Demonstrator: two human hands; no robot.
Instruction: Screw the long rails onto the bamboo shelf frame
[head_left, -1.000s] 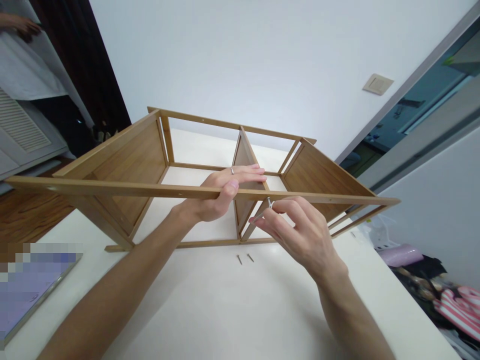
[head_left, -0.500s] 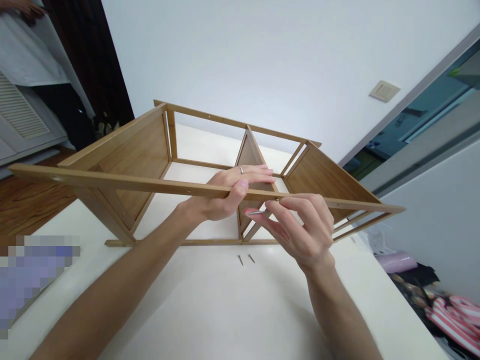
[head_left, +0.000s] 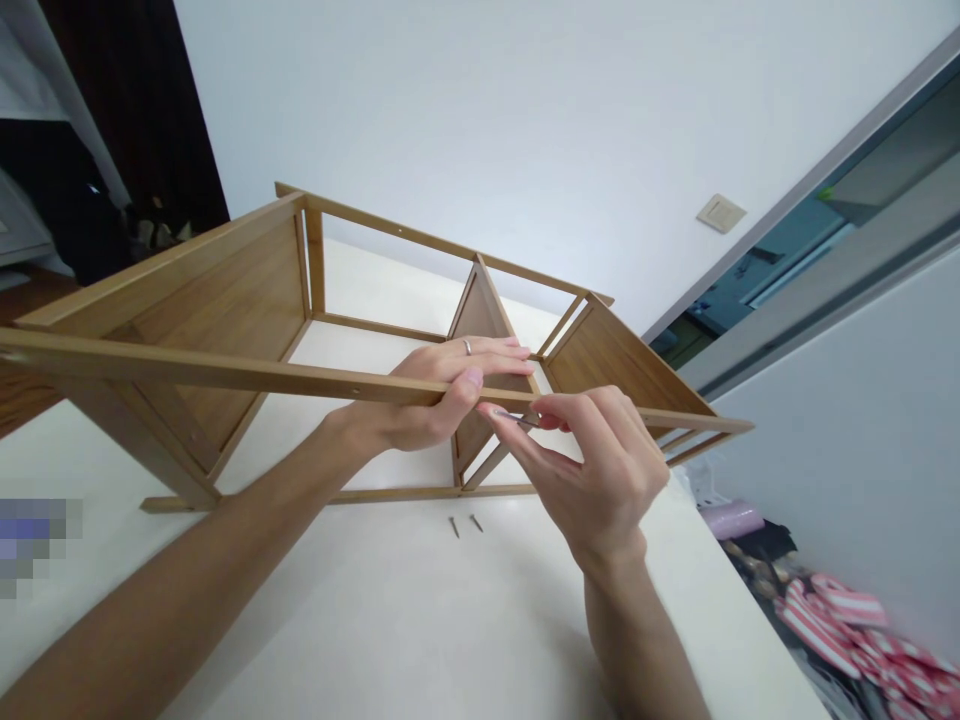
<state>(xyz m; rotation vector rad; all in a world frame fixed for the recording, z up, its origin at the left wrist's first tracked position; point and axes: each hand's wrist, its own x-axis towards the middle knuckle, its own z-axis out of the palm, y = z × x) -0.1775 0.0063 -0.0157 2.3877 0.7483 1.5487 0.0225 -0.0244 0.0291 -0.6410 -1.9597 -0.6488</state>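
Note:
A wooden shelf frame (head_left: 225,368) lies on its side on the white tabletop (head_left: 360,620). My left hand (head_left: 427,425) is closed around its near upper rail, the thumb in front and the fingers stretched behind toward the middle panel (head_left: 487,300). My right hand (head_left: 607,470) pinches a thin metal hex key (head_left: 517,419) between thumb and fingers, just below that rail where the middle panel meets it. The fingers cover the key's far end. On the tabletop in front of the frame lie two loose screws, one (head_left: 454,527) left of the other (head_left: 477,522).
A white wall with a light switch (head_left: 721,213) stands behind the frame. At the left edge is a person in dark trousers (head_left: 52,190). Striped cloth (head_left: 847,620) and a purple roll (head_left: 731,520) lie beyond the table's right edge.
The view has shifted, so the frame and screws sit further left. My right fingers have turned the hex key's visible end, which now slants differently. My left hand keeps its grip on the rail.

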